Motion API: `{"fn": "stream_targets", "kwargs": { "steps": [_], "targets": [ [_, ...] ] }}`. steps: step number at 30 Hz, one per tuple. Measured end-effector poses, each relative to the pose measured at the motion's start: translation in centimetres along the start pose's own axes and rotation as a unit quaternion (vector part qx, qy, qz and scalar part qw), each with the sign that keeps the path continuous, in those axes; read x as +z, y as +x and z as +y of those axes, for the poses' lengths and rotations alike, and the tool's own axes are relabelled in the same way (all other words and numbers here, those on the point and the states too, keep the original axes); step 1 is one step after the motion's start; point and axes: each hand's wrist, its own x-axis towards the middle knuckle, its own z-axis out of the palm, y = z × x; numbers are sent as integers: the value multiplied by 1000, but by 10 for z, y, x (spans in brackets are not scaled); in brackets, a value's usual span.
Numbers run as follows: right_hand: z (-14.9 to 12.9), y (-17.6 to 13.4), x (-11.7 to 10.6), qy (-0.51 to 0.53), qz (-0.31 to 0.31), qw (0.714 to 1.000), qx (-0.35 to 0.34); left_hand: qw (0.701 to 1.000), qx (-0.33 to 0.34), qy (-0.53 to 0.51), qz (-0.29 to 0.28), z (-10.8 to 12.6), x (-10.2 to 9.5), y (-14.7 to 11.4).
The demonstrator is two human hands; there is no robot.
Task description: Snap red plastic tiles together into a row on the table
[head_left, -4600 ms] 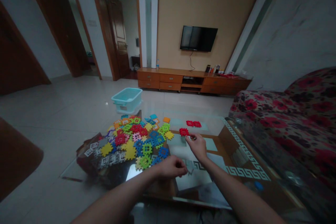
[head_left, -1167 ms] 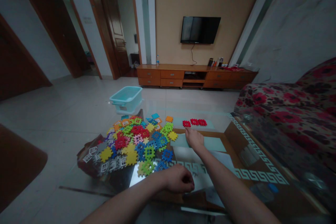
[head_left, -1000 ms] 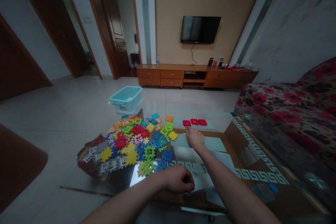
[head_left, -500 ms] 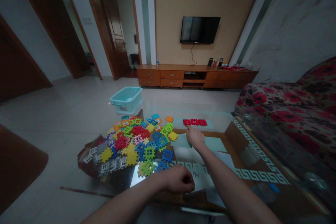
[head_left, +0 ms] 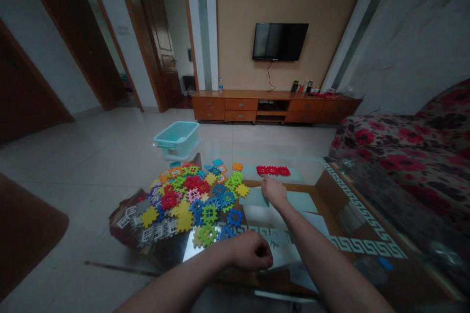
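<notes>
the red row [head_left: 273, 170] on the glass table [head_left: 330, 176] now has three joined tiles instead of two, the right hand [head_left: 273, 190] resting empty just below it with fingers loosely curled, while the left hand [head_left: 251, 257] stays fisted near the pile [head_left: 191, 195].

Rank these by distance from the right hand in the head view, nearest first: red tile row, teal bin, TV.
From the right hand:
1. Red tile row, on the glass table just beyond the fingertips.
2. Teal bin, on the floor past the table, to the left.
3. TV, on the far wall above the wooden cabinet.
</notes>
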Motion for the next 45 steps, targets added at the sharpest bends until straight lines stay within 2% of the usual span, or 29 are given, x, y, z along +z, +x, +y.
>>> {"fn": "stream_targets", "kwargs": {
  "steps": [12,36,45],
  "targets": [
    [0,-1,-1,-3,-2,1000,-10,1000,18,8,4,-1,0,0],
    [-1,-5,5,-21,-10,999,-22,1000,3,-3,3,-1,-2,1],
    [1,-28,1,-11,0,997,-82,1000,-5,-6,-2,-7,-5,3]
  ]
}}
